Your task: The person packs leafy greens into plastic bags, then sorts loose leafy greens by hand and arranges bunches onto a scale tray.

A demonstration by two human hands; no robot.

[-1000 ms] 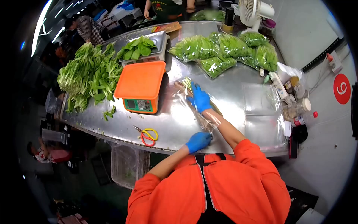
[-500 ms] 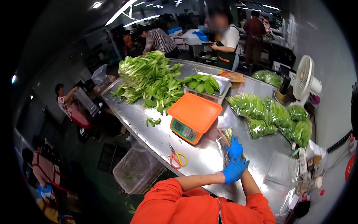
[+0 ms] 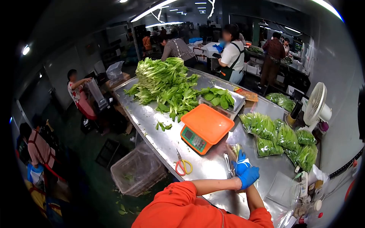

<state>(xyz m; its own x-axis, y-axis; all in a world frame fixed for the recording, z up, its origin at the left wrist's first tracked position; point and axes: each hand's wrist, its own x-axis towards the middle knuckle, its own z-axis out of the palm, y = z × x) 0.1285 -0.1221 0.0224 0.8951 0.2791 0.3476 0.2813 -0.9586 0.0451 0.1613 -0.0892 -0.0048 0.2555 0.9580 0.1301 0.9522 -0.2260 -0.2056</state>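
Observation:
On the steel table in front of me lies a clear plastic bag of greens, its stem ends pale. My right hand, in a blue glove, is closed round the bag, and a small white patch shows by its fingers. My left hand, also blue-gloved, crosses over my right wrist with curled fingers; what they grip is hidden. Just beyond the hands stands an orange scale. Scissors with red and yellow handles lie to the left.
Loose leafy greens are heaped at the far left. A second scale carries more leaves. Filled bags of greens are piled at right, near a white fan. A plastic crate stands below the left edge. Several people work beyond.
My view has shifted, so the table appears lower. The left hand's fingers, spread over the right hand before, are now curled near its wrist. A white patch has come into view by the right hand.

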